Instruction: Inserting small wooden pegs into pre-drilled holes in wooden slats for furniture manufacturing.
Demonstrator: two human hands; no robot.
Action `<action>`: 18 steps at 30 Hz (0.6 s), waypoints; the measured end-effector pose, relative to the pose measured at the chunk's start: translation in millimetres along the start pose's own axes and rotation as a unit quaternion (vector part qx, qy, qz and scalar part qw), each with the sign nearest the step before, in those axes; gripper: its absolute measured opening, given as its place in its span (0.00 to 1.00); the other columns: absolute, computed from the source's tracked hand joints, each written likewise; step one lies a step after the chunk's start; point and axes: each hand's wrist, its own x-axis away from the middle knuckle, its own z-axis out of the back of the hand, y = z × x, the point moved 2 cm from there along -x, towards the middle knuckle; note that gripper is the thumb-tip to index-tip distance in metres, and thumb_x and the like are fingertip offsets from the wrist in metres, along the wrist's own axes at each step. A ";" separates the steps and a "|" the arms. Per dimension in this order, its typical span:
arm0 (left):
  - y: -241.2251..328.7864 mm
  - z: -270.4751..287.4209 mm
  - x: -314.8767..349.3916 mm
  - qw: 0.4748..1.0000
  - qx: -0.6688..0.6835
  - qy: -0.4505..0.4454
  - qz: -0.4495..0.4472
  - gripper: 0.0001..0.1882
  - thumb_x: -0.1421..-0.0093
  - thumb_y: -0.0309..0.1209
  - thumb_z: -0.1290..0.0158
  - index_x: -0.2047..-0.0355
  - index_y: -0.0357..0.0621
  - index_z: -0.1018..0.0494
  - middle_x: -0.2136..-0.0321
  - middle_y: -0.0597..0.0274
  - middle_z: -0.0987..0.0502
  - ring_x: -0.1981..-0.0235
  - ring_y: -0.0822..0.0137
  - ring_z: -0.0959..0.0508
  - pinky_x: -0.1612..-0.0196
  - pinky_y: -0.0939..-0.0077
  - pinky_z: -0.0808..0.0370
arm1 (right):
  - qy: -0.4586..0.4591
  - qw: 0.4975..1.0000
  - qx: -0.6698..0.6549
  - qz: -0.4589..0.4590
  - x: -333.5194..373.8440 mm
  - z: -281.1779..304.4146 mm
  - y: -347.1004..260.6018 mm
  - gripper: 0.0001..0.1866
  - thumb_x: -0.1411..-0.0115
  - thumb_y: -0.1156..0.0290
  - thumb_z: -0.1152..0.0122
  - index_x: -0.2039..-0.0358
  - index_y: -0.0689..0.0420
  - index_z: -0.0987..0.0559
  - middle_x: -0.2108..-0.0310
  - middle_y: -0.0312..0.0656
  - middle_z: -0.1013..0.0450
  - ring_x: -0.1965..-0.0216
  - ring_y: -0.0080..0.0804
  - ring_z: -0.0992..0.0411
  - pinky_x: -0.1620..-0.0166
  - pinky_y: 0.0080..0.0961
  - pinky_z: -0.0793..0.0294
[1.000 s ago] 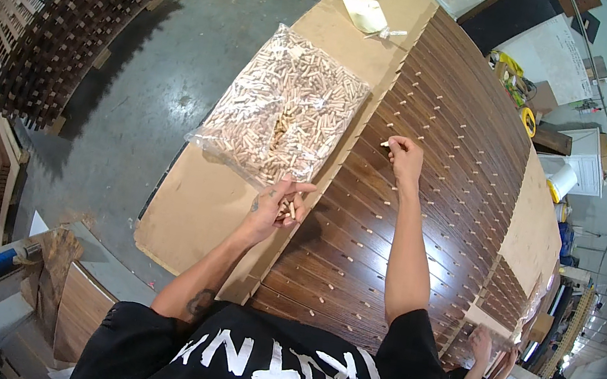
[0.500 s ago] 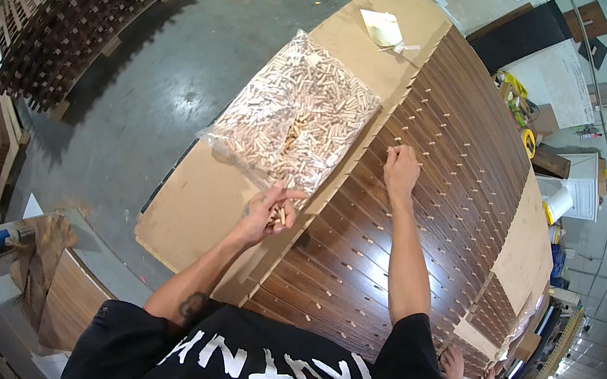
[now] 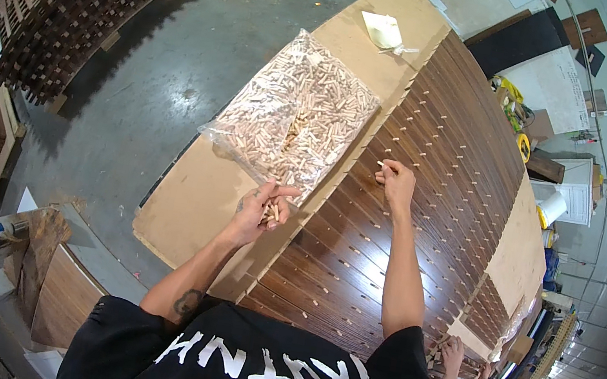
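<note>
Dowel is clamped in the right hand, seemingly near one end so that its tip stays free, while to the lower left the left hand curls around several spares, probably as a ready supply. Just beyond the left hand, a clear, wrinkled plastic bag full of pale wooden cylinders lies on tan board, perhaps for easy reach; below the right hand are glossy, dark-brown strips, studded with similar pegs.
</note>
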 end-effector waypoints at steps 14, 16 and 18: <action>14.6 -7.3 5.7 1.000 0.001 -0.008 -0.020 0.36 0.30 0.55 0.74 0.50 0.36 0.28 0.84 0.67 0.31 0.87 0.79 0.37 0.84 0.86 0.45 | -0.127 0.857 0.468 0.176 -38.4 -20.8 -46.1 0.06 0.53 0.76 0.46 0.76 0.62 0.22 0.73 0.60 0.25 0.66 0.57 0.25 0.61 0.46 0.26; 12.7 -8.3 4.4 0.999 0.005 -0.028 -0.027 0.38 0.31 0.57 0.76 0.50 0.36 0.29 0.83 0.68 0.30 0.86 0.79 0.37 0.84 0.86 0.45 | -0.134 0.870 0.454 0.139 -33.8 -15.0 -53.1 0.08 0.53 0.76 0.46 0.75 0.66 0.21 0.70 0.63 0.25 0.64 0.58 0.24 0.58 0.47 0.24; 10.5 -7.9 1.5 0.999 0.002 -0.036 -0.025 0.39 0.31 0.58 0.78 0.49 0.36 0.29 0.83 0.68 0.29 0.86 0.79 0.37 0.84 0.86 0.45 | -0.117 0.869 0.457 0.148 -30.2 -12.2 -44.5 0.06 0.51 0.75 0.45 0.73 0.61 0.22 0.72 0.60 0.25 0.66 0.57 0.25 0.60 0.47 0.26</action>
